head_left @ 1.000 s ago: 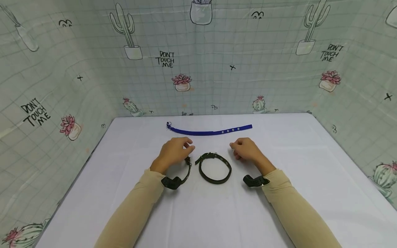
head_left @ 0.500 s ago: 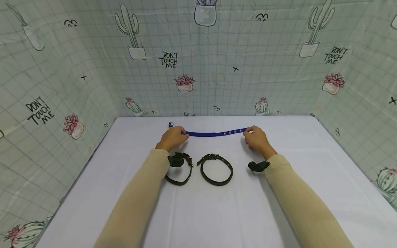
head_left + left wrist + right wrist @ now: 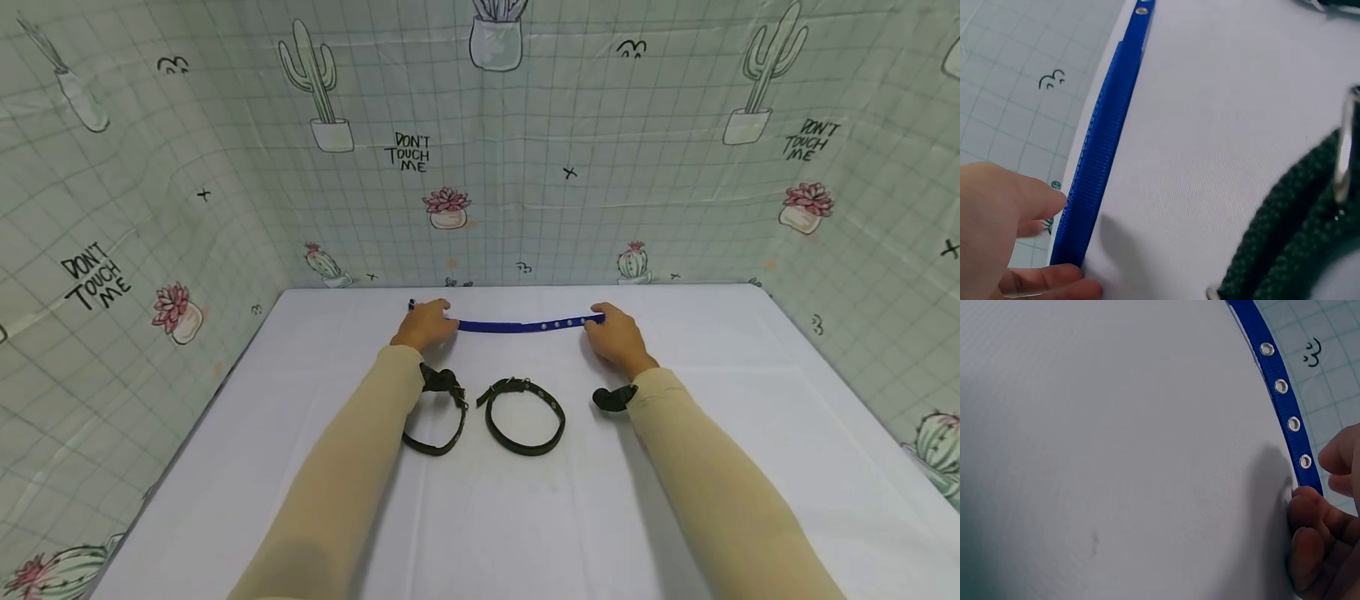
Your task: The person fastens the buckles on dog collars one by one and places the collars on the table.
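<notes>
A blue pet collar (image 3: 501,327) stretches left to right near the back of the white table (image 3: 480,517). My left hand (image 3: 426,323) holds it near the buckle end, which the hand mostly hides. At the opposite end, my right hand (image 3: 617,335) has thumb and fingers around the tip. Metal-rimmed eyelets line that end of the blue collar (image 3: 1281,386) in the right wrist view. Fingers (image 3: 1041,200) in the left wrist view lie against the strap's edge. Closer to me, a dark green collar (image 3: 525,451) forms a loop.
A second dark green looped collar (image 3: 433,451) lies to the left, partly under my left sleeve (image 3: 337,450) and wrist camera (image 3: 437,379). A patterned cloth wall (image 3: 495,225) rises directly behind the table's back edge.
Both hands have moved forward from beside the dark collars to the two ends of the blue collar and taken hold. The right end of the blue collar has shifted slightly toward me.
</notes>
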A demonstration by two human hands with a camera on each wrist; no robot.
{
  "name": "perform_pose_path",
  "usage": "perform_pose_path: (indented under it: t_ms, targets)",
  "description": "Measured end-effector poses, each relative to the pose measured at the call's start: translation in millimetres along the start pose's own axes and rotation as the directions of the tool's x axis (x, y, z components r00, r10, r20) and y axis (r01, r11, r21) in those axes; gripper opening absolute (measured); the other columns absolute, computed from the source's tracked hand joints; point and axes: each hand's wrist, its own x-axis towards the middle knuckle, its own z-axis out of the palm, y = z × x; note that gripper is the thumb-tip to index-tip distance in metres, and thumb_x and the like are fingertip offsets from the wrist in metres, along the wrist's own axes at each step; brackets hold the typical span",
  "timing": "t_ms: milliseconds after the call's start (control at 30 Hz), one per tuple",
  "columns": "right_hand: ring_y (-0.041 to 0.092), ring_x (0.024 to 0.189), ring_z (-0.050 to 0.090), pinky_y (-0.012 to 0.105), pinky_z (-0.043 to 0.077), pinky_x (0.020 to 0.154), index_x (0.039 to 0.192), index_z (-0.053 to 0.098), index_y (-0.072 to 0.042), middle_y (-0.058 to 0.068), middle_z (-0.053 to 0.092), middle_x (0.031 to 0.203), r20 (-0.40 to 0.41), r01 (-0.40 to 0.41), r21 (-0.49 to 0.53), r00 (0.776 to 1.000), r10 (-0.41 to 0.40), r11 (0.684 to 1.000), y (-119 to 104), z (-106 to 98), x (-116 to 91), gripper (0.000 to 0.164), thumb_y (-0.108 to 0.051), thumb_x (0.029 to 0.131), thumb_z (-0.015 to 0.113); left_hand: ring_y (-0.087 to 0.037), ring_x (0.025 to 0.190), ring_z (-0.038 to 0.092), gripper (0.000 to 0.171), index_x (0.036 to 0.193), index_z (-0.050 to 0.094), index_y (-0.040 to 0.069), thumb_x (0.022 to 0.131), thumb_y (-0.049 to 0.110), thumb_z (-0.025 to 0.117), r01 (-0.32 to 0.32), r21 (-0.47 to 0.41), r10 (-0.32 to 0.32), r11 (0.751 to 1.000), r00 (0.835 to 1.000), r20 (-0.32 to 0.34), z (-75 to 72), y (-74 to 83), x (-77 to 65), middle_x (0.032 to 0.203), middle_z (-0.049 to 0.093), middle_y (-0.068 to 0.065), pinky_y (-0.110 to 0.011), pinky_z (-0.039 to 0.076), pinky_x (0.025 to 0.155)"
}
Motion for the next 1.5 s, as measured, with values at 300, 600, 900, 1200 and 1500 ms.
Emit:
perform_pose_path:
  t_ms: [300,600,900,1200,1500]
  targets:
    - [0.047,0.140,0.034,0.058,0.028,0.113,0.150,0.042,-0.001,0.025,0.041,0.151,0.085,0.018,-0.111,0.996,-0.008,0.994,-11,1,-1,0.057,-0.029,0.102,0.042,-0.034,0.126,0.053,0.052,0.145,0.051,0.002,0.098,0.024,0.051,0.037,-0.085,-0.035,0.996,0.999,0.021,6.2,-8.5,3.8,0.146,0.051,-0.017,-0.047,0.046,0.100]
    - [0.033,0.093,0.057,0.045,0.047,0.080,0.112,0.066,0.002,0.020,0.066,0.110,-0.032,-0.003,-0.039,0.999,0.001,0.999,-9,0,-2,0.037,-0.026,0.100,0.046,-0.028,0.099,0.062,0.037,0.120,0.064,0.001,0.098,0.031,0.062,0.042,-0.128,-0.044,0.991,0.999,-0.010,7.3,-11.3,5.8,0.117,0.066,-0.015,-0.040,0.052,0.082]
    - [0.023,0.068,0.064,0.034,0.047,0.064,0.101,0.067,-0.002,0.011,0.070,0.078,-0.246,0.006,0.153,0.969,0.032,0.988,-14,6,-18,0.027,-0.023,0.096,0.050,-0.037,0.123,0.050,0.041,0.119,0.064,0.004,0.097,0.038,0.068,-0.034,-0.121,0.028,0.992,0.999,-0.045,12.6,-12.2,4.8,0.132,0.054,-0.021,-0.048,0.042,0.103]
    - [0.024,0.067,0.072,0.026,0.047,0.052,0.109,0.070,-0.002,0.014,0.074,0.092,-0.329,0.052,0.259,0.944,0.037,0.964,-19,2,-34,0.028,-0.021,0.096,0.052,-0.024,0.090,0.058,0.035,0.111,0.064,0.009,0.096,0.041,0.068,-0.083,-0.289,0.064,0.954,0.995,-0.076,11.6,-18.0,-5.8,0.105,0.065,-0.011,-0.038,0.048,0.080]
    - [0.024,0.075,0.072,0.026,0.052,0.055,0.109,0.069,-0.001,0.016,0.073,0.098,-0.256,0.108,0.257,0.966,-0.040,0.960,-26,2,-49,0.027,-0.019,0.097,0.053,-0.018,0.080,0.060,0.035,0.113,0.070,0.000,0.100,0.031,0.064,-0.105,-0.581,0.040,0.807,0.992,-0.123,8.0,-26.8,-18.1,0.100,0.066,-0.011,-0.029,0.051,0.072]
